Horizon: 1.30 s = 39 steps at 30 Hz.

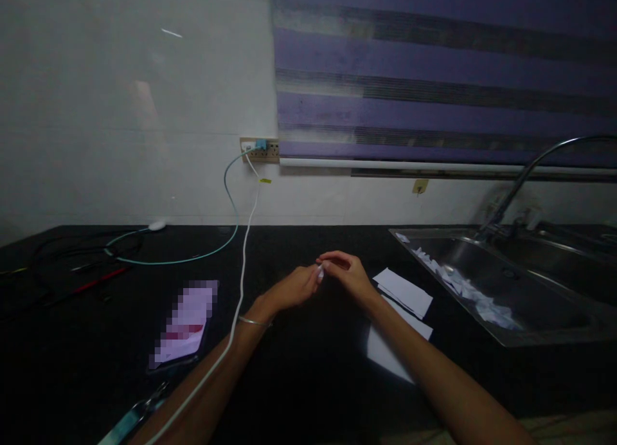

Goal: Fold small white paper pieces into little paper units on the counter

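Observation:
My left hand (294, 287) and my right hand (348, 272) meet above the black countertop (299, 374), fingertips pinched together on a small white piece of paper (321, 272) held between them. A thin bangle circles my left wrist. Just right of my right hand lie white paper sheets (403, 292), and another sheet (385, 355) lies partly under my right forearm. A white cable (241, 290) runs from the wall socket down past my left arm.
A steel sink (506, 284) with torn white paper bits inside sits at the right, its tap (530, 175) above. A phone (186, 323) lies left of my arm. Green cable, dark wires and a red-handled tool (103, 278) lie far left. A wall socket (260, 150) sits beneath purple blinds.

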### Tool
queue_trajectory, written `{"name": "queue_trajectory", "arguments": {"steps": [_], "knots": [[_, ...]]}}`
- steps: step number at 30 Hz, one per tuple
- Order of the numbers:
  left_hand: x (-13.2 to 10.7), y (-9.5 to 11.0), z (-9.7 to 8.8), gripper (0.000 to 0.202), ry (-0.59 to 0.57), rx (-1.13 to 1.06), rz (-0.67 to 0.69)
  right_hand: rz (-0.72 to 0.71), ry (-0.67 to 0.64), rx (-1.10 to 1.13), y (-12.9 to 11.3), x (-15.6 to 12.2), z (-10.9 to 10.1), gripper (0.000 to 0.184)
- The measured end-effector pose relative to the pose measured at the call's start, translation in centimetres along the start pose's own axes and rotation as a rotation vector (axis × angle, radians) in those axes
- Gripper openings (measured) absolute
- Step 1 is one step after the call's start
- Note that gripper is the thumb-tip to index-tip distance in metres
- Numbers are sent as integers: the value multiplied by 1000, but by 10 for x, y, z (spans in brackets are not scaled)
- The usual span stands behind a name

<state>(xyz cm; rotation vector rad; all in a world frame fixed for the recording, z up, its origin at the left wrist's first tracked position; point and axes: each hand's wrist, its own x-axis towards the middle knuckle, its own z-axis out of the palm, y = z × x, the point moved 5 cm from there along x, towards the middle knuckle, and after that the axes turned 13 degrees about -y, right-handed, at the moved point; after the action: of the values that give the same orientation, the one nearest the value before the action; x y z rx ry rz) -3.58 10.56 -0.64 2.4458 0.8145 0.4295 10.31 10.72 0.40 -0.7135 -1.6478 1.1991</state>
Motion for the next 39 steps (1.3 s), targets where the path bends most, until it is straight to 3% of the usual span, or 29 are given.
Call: {"name": "queue_trajectory", "arguments": {"steps": [4, 7, 9, 14, 16, 26, 39], "knots": [[-3, 5, -3, 32, 55, 84, 22, 20, -4, -126, 7, 2, 2, 21], [-3, 6, -5, 35, 86, 32, -5, 26, 53, -135, 10, 2, 0, 20], [-1, 2, -3, 43, 53, -116, -34, 20, 78, -125, 8, 2, -1, 20], [1, -6, 5, 66, -118, -744, -39, 5, 69, -78, 2, 2, 3, 20], [0, -5, 5, 65, -151, -834, 1, -4, 49, -67, 1, 2, 5, 21], [5, -19, 13, 61, -68, -855, -42, 93, -10, 4, 9, 2, 13, 34], [-1, -15, 12, 51, -10, -851, -118, 58, 9, -195, -4, 0, 14, 24]]}}
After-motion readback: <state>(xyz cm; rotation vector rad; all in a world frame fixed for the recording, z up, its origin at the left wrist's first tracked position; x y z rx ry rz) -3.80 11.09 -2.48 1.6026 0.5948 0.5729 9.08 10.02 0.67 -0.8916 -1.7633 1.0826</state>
